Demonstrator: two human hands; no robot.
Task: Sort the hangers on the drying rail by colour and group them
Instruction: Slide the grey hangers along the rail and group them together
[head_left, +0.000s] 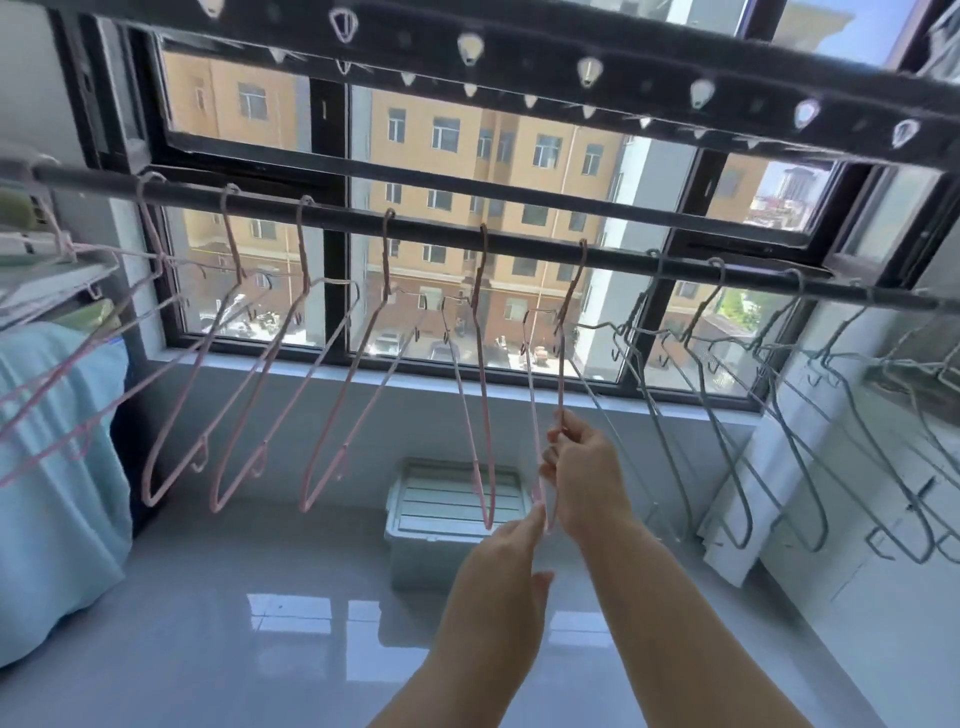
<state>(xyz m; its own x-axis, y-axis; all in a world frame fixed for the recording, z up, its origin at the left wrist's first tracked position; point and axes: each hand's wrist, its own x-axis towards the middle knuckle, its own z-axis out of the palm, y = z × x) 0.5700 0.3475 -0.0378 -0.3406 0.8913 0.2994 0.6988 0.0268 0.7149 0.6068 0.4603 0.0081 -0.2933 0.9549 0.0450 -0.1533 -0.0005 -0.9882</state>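
A dark drying rail (426, 231) runs across in front of the window. Several pink hangers (244, 384) hang along its left and middle stretch. Several grey hangers (727, 415) hang on its right stretch. The rightmost pink hanger (560, 364) hangs beside the first grey one. My right hand (582, 467) pinches that pink hanger's lower part with curled fingers. My left hand (511, 545) reaches up below it, fingertips touching the hanger's bottom end; whether it grips is hard to tell.
A second perforated rail (519, 57) crosses overhead. A pale blue cloth (57, 467) hangs at the left. A lidded plastic box (447, 514) stands on the glossy floor under the window sill. White boards (769, 467) lean against the right wall.
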